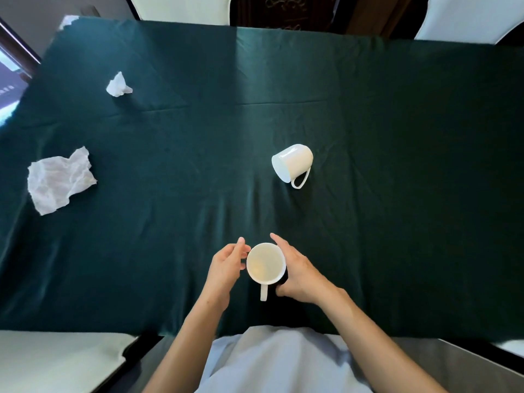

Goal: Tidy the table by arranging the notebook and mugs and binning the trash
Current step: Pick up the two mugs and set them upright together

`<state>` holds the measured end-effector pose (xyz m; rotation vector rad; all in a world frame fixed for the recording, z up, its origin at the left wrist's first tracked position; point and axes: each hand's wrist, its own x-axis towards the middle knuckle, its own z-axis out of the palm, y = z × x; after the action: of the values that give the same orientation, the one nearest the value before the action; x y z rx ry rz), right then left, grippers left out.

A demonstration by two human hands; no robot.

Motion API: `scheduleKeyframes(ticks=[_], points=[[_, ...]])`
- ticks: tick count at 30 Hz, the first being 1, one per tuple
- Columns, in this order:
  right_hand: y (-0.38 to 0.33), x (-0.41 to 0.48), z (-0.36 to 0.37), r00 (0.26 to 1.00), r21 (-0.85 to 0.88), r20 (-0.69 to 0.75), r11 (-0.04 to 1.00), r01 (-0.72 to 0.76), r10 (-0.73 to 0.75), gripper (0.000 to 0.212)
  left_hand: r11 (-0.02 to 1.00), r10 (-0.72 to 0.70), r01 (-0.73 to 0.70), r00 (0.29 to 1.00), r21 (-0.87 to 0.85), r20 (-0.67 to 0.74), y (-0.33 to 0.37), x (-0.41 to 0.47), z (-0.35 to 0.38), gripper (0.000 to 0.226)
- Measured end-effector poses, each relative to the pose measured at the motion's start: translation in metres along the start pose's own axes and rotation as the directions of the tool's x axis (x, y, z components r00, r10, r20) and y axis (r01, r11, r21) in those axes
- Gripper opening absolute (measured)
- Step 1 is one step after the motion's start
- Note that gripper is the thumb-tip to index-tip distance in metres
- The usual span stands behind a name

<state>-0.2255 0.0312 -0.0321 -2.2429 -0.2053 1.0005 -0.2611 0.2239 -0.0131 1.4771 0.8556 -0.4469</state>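
Green-clothed table (368, 109), white chair backs (181, 8) beyond, window (11, 80) at left.

Between our hands, the upright white ceramic mug (265, 263) blocks the near centre of the dark green tablecloth (397, 165). Beyond it, a second white mug lying on its side (292, 163) sits in the way, slightly right. Two crumpled white tissues (58, 180) (118, 85) occupy the left. We see open cloth across the whole right side and the far centre.
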Motion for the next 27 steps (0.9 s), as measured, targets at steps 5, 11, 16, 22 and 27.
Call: scheduleKeyframes(ticks=[5, 11, 16, 22, 27], points=[[0.017, 0.019, -0.032, 0.969, 0.191, -0.180, 0.972, -0.136, 0.171, 0.085, 0.999, 0.025, -0.025, 1.000, 0.022, 0.003, 0.017, 0.027, 0.007, 0.035], [0.013, 0.052, -0.092, 0.834, 0.405, -0.458, 0.908, -0.111, 0.306, 0.057, 0.999, -0.023, 0.021, 0.998, 0.028, 0.058, 0.061, 0.065, 0.033, 0.026], [-0.017, 0.094, -0.126, 0.800, 0.316, -0.555, 0.947, -0.048, 0.226, 0.064, 0.997, -0.079, 0.078, 0.993, 0.014, 0.090, 0.104, 0.107, 0.061, 0.039], [-0.035, 0.140, -0.144, 0.869, 0.141, -0.479, 0.988, -0.064, 0.125, 0.101, 0.988, -0.118, 0.128, 0.986, -0.085, 0.117, 0.145, 0.140, 0.084, 0.060], [-0.029, 0.160, -0.157, 0.896, 0.150, -0.423, 0.986, -0.078, 0.135, 0.115, 0.976, -0.128, 0.149, 0.982, -0.160, 0.138, 0.157, 0.153, 0.090, 0.034]])
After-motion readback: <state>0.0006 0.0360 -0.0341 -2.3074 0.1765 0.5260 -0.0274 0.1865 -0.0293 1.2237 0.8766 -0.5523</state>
